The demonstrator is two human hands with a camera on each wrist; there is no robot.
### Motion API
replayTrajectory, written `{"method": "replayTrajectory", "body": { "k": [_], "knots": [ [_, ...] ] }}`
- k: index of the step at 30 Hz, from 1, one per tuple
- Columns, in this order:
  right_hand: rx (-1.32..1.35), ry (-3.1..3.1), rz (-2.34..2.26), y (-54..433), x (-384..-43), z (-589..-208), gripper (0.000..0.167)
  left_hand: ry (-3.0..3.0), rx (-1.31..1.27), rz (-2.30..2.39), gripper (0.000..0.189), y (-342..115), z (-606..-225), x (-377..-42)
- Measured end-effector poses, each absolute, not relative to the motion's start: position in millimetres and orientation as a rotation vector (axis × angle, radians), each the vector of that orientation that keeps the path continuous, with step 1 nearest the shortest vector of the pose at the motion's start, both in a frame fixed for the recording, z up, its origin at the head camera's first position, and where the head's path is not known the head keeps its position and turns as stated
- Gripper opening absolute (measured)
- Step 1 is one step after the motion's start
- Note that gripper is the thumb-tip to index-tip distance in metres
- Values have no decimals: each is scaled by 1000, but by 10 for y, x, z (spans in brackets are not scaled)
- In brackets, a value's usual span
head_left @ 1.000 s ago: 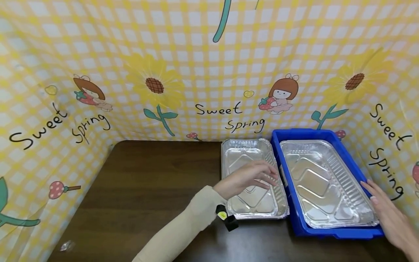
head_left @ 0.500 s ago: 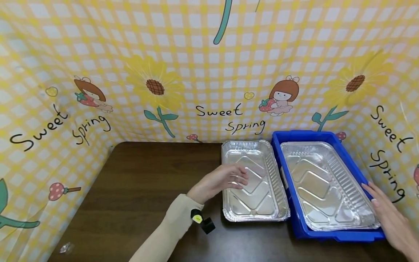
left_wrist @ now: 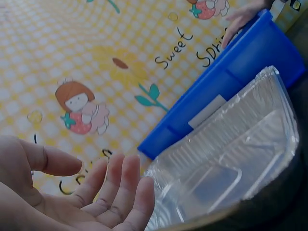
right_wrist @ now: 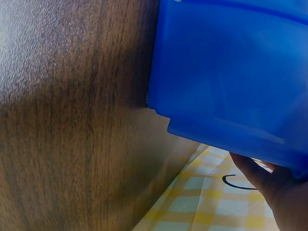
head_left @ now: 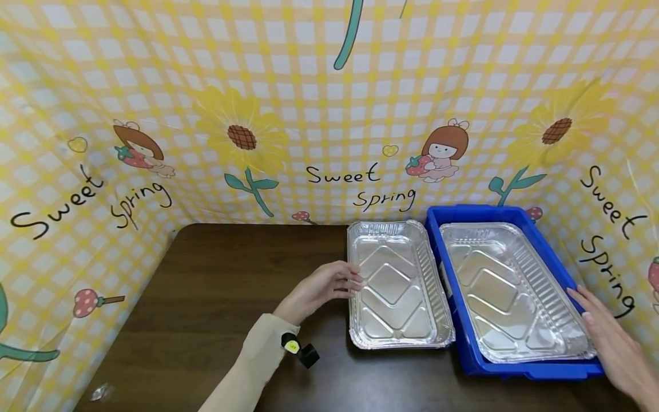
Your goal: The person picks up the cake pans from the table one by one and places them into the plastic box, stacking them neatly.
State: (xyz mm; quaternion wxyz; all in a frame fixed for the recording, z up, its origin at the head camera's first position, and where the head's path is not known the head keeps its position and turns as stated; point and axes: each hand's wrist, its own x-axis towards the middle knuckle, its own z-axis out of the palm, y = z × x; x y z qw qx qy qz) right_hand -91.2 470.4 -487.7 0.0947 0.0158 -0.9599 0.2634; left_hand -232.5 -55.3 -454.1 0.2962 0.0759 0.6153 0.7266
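My left hand (head_left: 321,289) hovers at the left rim of a rectangular aluminium foil tray (head_left: 392,280) on the table. Seen in the left wrist view, that hand (left_wrist: 91,195) has loosely bent fingers and nothing in its palm. To the right stands a blue plastic bin (head_left: 561,371) with a second foil tray (head_left: 491,289) lying inside it, its bottom bare. My right hand (head_left: 612,340) rests along the bin's right rim with its fingers extended. In the right wrist view this hand (right_wrist: 284,192) touches the blue rim, part of its fingers hidden behind the bin.
The dark wooden table (head_left: 231,309) stretches left of the trays. A small crumpled clear scrap (head_left: 102,392) lies near its left front corner. Behind and along the sides hangs a yellow checked cloth (head_left: 319,114), close to the bin's back and right edges.
My left hand has moved left, from over the right side of the nearer foil tray to its left rim. The right hand, bin and trays have stayed in place.
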Motion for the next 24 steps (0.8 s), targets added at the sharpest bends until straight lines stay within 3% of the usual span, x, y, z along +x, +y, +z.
{"method": "replayTrajectory", "body": {
  "k": [6,24],
  "knots": [
    [46,-2845,778,4704,-912,-4878,54,1612,62,1996,35,-664,-4699,-2318],
    [24,-2861,764,4685,-908,-4866,54,1632,-152,2035,28,-705,-4962,-2337]
  ]
}}
